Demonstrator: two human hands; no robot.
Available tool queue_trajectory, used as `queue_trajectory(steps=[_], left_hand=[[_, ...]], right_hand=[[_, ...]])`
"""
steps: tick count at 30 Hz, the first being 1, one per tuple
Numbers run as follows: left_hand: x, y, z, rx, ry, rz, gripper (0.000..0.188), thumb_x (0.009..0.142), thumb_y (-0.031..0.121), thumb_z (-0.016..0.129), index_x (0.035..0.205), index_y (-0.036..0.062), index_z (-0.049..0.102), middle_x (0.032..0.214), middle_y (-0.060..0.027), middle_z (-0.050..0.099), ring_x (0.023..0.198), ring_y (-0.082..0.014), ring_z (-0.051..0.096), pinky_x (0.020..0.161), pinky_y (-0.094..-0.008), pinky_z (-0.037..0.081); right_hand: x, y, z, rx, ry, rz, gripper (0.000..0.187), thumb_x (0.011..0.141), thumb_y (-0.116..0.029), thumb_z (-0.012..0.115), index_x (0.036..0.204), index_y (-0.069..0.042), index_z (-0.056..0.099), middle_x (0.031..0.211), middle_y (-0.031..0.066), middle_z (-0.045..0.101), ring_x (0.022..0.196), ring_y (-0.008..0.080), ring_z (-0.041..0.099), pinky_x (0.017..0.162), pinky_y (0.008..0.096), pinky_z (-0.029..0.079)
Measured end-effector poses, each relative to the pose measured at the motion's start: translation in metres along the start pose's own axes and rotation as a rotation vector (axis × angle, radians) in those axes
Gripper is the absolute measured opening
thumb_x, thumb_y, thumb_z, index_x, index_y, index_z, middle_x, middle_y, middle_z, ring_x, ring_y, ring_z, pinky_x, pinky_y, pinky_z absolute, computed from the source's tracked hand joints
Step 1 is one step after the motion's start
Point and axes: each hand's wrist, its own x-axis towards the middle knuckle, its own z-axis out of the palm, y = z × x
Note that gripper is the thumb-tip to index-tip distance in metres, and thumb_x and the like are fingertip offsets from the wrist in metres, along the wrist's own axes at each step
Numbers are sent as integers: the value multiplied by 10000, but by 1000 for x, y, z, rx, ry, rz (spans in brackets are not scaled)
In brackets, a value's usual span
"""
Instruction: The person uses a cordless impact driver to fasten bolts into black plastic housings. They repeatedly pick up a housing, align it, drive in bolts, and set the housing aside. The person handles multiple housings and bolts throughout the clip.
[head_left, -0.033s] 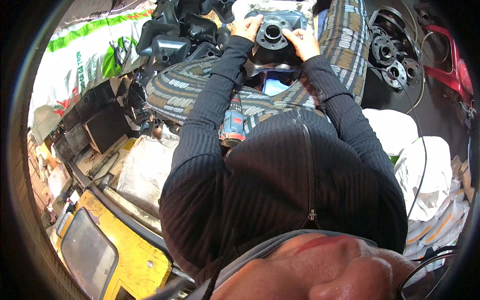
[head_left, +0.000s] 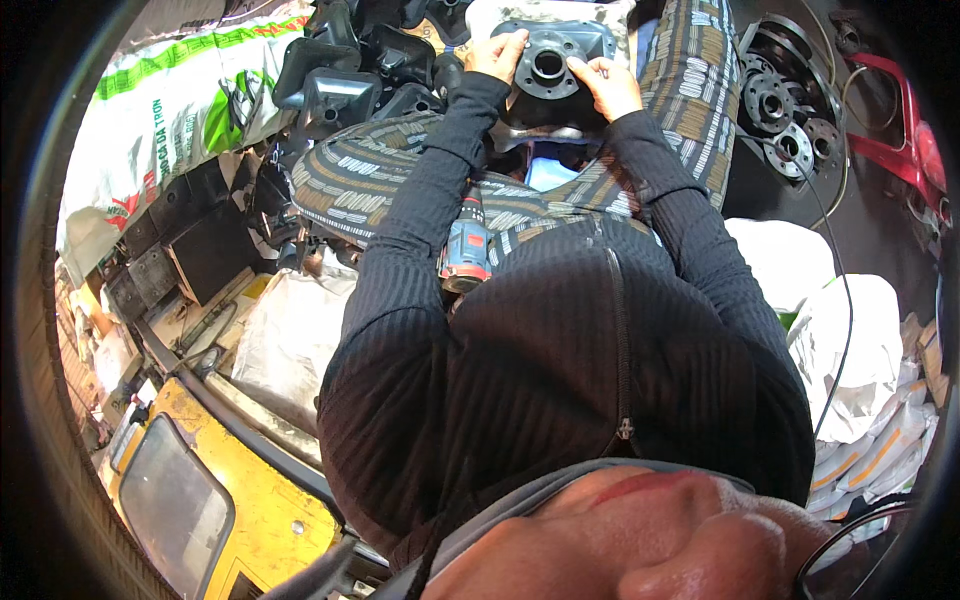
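Observation:
A dark round metal flange [head_left: 547, 88] with a raised central bore and several holes round its rim sits on a black square-based part [head_left: 592, 40]. My left hand [head_left: 494, 57] is closed at the flange's upper left edge. On the opposite side, my right hand [head_left: 609, 87] has its thumb and fingers pinched at the rim. Anything small between the fingertips is too small to make out. Under the black part is a pale, worn support [head_left: 625, 18] between my legs. A blue-grey cordless drill [head_left: 466, 250] with red details lies against my left side.
Black housings [head_left: 340, 100] are heaped beyond my left leg, beside a large white and green sack [head_left: 180, 120]. On my right lie several metal flanges [head_left: 790, 148] near a red frame [head_left: 890, 150] and a thin cable [head_left: 845, 290]. A yellow machine panel [head_left: 270, 510] stands at lower left.
Both hands and the flange have barely shifted; the grip looks the same.

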Motion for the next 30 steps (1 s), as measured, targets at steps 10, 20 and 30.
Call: queue_trajectory(steps=[10, 20, 30], left_hand=[[-3, 16, -3, -41, 41, -51, 389, 900, 409, 579, 942, 41, 695, 770, -48, 684, 729, -93, 595, 678, -270, 472], [-2, 1, 12, -55, 86, -51, 397, 917, 406, 542, 922, 35, 682, 696, -40, 630, 668, -97, 556, 636, -279, 460], [-1, 0, 19, 10, 118, -29, 400, 905, 422, 528, 873, 56, 685, 735, -102, 673, 661, -215, 640, 638, -327, 485]], right_hand=[[8, -5, 0, 93, -79, -3, 444, 774, -459, 698, 693, -35, 595, 601, 9, 517, 591, 114, 485, 570, 304, 411], [7, -2, 3, -45, 23, -58, 452, 784, -469, 689, 717, -27, 623, 598, 25, 549, 577, 117, 487, 568, 294, 410], [4, -2, 5, 25, 31, -3, 422, 786, -437, 699, 833, -18, 673, 689, 17, 624, 623, 98, 532, 585, 272, 431]])
